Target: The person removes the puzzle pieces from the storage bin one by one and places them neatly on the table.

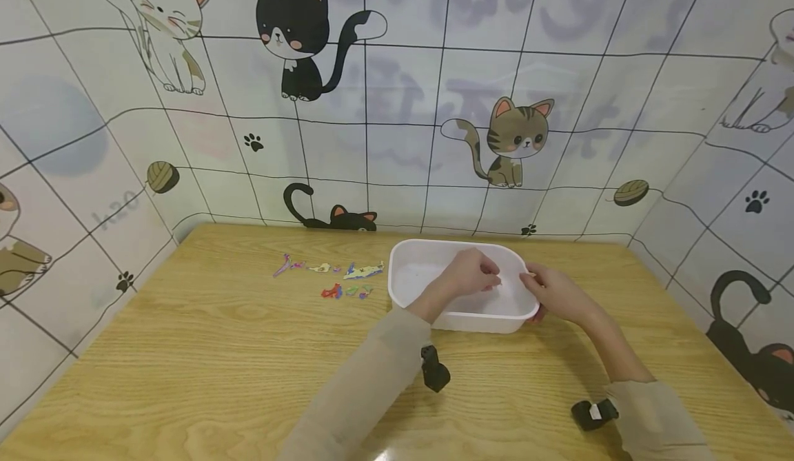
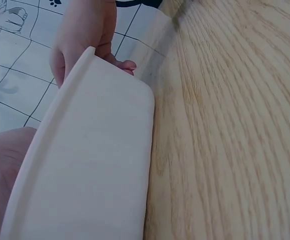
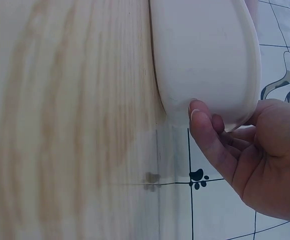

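A white plastic basin [image 1: 477,323] with a rounded rim rests on the wooden table. Over its inside reaches my left hand [image 1: 468,273], fingers bent down near the right end. Whether a small thing lies between those fingertips is too small to tell. In the left wrist view, the basin's wall hides most of that hand. At the basin's right end, my right hand [image 1: 561,294] grips the rim, thumb on top. The right wrist view shows the fingers of my right hand [image 3: 255,155] curled under the rim against the outer wall.
Left of the basin lie several small, thin coloured pieces: a yellow-and-blue piece [image 1: 364,270], a red-and-blue piece [image 1: 331,291] and a purple piece [image 1: 282,265] among them. A wall covering with cartoon cats [image 1: 294,23] stands behind the wooden table [image 1: 205,351] and along its sides.
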A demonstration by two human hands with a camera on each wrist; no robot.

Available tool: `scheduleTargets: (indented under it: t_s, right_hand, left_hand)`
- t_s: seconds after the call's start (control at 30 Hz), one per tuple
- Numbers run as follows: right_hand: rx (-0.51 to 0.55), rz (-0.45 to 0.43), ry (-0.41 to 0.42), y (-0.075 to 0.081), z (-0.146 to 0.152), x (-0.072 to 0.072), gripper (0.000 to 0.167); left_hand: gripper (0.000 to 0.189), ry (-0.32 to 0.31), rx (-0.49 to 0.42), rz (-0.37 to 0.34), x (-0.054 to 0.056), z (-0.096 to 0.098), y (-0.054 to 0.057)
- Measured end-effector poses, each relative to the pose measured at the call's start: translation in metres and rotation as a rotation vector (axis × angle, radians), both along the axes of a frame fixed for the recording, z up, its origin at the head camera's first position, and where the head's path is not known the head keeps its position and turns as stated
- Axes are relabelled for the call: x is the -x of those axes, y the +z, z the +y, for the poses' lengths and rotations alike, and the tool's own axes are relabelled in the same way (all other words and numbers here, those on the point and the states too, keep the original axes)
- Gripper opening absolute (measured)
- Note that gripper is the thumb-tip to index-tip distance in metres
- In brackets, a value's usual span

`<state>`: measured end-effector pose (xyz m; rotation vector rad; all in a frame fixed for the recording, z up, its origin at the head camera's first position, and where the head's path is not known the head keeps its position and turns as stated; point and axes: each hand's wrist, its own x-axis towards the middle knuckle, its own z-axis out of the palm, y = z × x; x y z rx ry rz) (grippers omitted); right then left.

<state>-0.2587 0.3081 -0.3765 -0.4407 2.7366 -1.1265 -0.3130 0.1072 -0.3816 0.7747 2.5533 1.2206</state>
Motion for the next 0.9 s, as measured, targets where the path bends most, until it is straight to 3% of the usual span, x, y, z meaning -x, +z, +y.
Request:
scheduleTargets:
  t_s: [0.13, 0.5, 0.9]
  right_hand:
    - [0.000, -0.001, 0.001, 0.001, 0.000, 0.000, 0.039]
    - [0.002, 0.000, -0.003, 0.000, 0.000, 0.000, 0.040]
    - [-0.001, 0.013, 0.006, 0.002, -0.001, -0.001, 0.041]
  left_hand:
    - [0.019, 0.007, -0.050, -0.038, -0.002, -0.004, 0.002]
    - [0.011, 0.003, -0.135, -0.047, -0.008, -0.015, 0.004]
    - [0.012, -0.011, -0.238, -0.091, -0.013, -0.042, 0.010]
